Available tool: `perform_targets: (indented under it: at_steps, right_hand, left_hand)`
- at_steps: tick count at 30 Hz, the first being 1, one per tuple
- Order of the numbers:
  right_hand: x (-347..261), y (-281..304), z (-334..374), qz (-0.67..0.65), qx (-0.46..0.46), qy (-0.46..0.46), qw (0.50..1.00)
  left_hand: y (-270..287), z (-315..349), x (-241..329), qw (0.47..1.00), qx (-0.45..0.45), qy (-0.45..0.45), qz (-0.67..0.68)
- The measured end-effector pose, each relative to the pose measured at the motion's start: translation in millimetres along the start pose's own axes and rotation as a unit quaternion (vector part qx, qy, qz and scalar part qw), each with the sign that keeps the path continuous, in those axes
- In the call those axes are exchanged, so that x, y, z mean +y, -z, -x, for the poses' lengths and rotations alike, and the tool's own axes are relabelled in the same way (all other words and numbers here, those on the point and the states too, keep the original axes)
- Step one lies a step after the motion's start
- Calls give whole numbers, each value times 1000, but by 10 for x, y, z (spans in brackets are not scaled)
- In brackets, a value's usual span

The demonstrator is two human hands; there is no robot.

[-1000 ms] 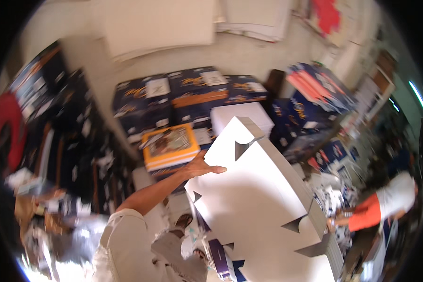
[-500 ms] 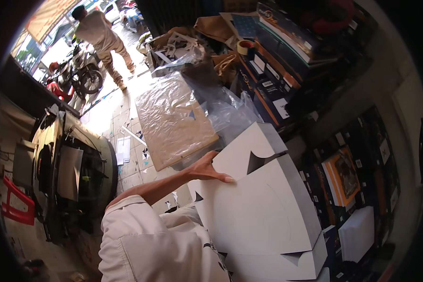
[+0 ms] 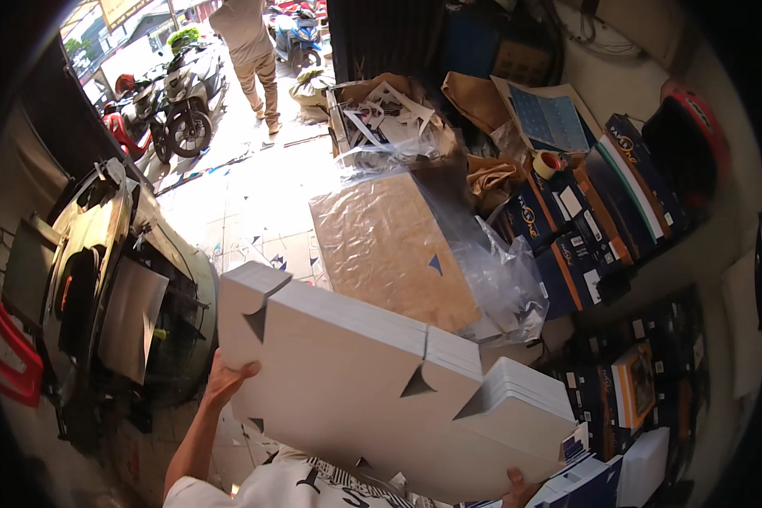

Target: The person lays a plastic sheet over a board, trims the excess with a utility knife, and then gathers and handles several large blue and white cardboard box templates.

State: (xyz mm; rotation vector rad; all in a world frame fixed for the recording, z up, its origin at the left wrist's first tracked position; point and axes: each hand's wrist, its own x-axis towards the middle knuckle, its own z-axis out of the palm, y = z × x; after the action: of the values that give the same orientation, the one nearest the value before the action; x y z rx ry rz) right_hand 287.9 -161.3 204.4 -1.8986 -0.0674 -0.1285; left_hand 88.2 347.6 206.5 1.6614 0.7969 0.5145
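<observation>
A thick stack of white die-cut cardboard sheets [image 3: 356, 372] is held tilted in front of my body, with curved notches along its edges. My left hand [image 3: 229, 379] is closed on its left edge, thumb on the broad face and fingers hidden behind. At the lower right edge my right hand [image 3: 519, 488] grips the same stack; only its thumb side shows. Just beyond the stack lies a brown board [image 3: 389, 245] under clear plastic.
A green machine [image 3: 144, 288] and a red plastic frame [image 3: 13, 351] stand left. Dark printed boxes [image 3: 567, 254] with a tape roll [image 3: 549, 163] are right. Paper offcuts fill a box [image 3: 389, 118] behind. Past the doorway, a person [image 3: 250, 51] walks among motorbikes [image 3: 186, 110].
The stack has swung left across my front and turned its long edge outward. My left hand has moved to its left edge; my right hand has come into view. The person outside is farther off.
</observation>
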Motion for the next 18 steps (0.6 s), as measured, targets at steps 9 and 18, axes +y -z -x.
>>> perform_targets:
  at_steps: [9, 18]
  right_hand:
    - [-1040, -2374, 304, -97, -127, -68, 985]
    - [-841, -3434, 278, -200, 3, -236, 951]
  left_hand:
    - [2038, -890, -207, 997, 55, 49, -28]
    - [2120, -3085, 103, 980, -87, 142, -106]
